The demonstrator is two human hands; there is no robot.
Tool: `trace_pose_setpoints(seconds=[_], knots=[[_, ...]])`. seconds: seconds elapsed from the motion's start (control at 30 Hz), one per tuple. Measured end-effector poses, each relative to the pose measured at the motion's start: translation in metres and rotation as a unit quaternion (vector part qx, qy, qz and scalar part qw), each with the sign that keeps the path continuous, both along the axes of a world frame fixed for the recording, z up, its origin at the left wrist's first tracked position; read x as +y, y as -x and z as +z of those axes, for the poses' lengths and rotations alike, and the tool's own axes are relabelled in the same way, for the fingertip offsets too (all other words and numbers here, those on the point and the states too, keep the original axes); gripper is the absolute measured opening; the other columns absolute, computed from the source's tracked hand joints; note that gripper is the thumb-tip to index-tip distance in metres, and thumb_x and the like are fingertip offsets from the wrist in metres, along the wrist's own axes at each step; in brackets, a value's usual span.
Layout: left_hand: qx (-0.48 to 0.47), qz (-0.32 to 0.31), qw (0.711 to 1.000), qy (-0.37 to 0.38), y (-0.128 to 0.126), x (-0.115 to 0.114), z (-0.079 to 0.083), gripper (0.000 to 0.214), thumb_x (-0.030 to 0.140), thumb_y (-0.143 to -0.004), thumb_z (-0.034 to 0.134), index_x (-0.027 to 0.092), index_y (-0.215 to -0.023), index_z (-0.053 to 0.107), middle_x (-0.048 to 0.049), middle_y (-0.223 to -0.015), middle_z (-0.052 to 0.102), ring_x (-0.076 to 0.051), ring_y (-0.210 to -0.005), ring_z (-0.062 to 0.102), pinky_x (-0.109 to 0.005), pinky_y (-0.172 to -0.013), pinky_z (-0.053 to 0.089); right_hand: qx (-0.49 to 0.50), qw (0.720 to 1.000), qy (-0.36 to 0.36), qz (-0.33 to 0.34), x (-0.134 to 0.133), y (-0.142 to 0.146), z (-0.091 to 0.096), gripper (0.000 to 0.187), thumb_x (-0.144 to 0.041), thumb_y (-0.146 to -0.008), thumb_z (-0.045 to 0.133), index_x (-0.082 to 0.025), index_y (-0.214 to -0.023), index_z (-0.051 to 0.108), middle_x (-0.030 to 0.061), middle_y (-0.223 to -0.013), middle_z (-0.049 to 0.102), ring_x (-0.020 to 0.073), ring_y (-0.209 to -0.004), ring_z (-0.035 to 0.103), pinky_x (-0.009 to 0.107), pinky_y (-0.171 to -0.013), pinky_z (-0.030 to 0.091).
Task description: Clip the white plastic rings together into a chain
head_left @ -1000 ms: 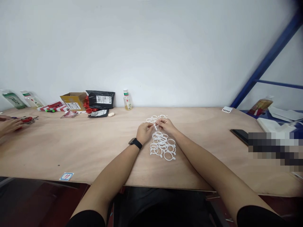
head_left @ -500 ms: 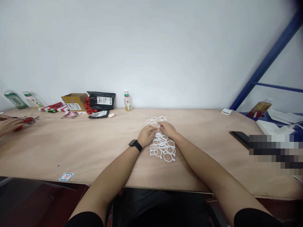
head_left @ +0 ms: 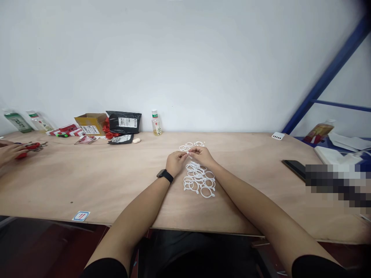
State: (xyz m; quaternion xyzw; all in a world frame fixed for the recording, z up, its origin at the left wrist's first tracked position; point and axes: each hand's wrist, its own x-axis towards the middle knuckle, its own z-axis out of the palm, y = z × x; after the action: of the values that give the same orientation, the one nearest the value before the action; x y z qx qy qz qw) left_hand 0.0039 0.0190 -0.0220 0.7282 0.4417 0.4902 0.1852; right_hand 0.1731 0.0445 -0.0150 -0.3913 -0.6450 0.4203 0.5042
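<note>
1 cardboard box well apart from the white plastic rings

White plastic rings form a lacy, looped pattern on the pale, faintly grained plywood tabletop. Along the far edge, left of centre, a black plastic mailer with a white label sits beside a tan cardboard box. A blue steel frame slants across the white wall.

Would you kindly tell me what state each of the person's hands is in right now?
Left hand: closed, pinching a small white piece.
Right hand: closed, apparently on the same piece.
</note>
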Motion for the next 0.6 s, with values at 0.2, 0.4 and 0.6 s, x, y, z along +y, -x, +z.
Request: trace_pose_setpoints(seconds=[0.2, 0.4, 0.6], knots=[[-0.006, 0.008, 1.000, -0.008, -0.0011, -0.0038, 0.0044, 0.020, 0.034, -0.087, 0.059, 0.020, -0.087, 0.074, -0.0042, -0.087, 0.074, -0.016, -0.077, 0.066, -0.028, -0.074, 0.052, 0.057, 0.994, 0.065, 0.063, -0.0033, -0.0015, 0.0050, 0.036, -0.045, -0.062, 0.078, -0.016, -0.079, 0.067, -0.0035, -0.056, 0.057, 0.0062, -0.043, 0.041, 0.020, -0.040, 0.031], [0.010, -0.002, 0.998, -0.062, -0.0025, -0.0055, 0.0052, 0.017, 0.028, -0.088, 0.058, 0.020, -0.088, 0.073, -0.0041, -0.089, 0.074, -0.016, -0.081, 0.065, -0.030, -0.078, 0.050, 0.071, 0.989, 0.094, 0.086, -0.0006, -0.0031, 0.0054, 0.038, -0.046, -0.062, 0.079, -0.016, -0.079, 0.063, -0.0064, -0.049, 0.051, 0.0049, -0.040, 0.038, 0.018, -0.039, 0.026], [0.020, 0.000, 0.997, -0.075, -0.0031, -0.0064, 0.0064, 0.015, 0.022, -0.087, 0.059, 0.020, -0.086, 0.073, -0.0041, -0.087, 0.073, -0.016, -0.080, 0.064, -0.030, -0.079, 0.049, 0.071, 0.989, 0.092, 0.088, 0.0010, -0.0028, 0.0041, 0.040, -0.047, -0.061, 0.080, -0.016, -0.078, 0.062, -0.0055, -0.053, 0.053, 0.0057, -0.042, 0.041, 0.019, -0.039, 0.027]])
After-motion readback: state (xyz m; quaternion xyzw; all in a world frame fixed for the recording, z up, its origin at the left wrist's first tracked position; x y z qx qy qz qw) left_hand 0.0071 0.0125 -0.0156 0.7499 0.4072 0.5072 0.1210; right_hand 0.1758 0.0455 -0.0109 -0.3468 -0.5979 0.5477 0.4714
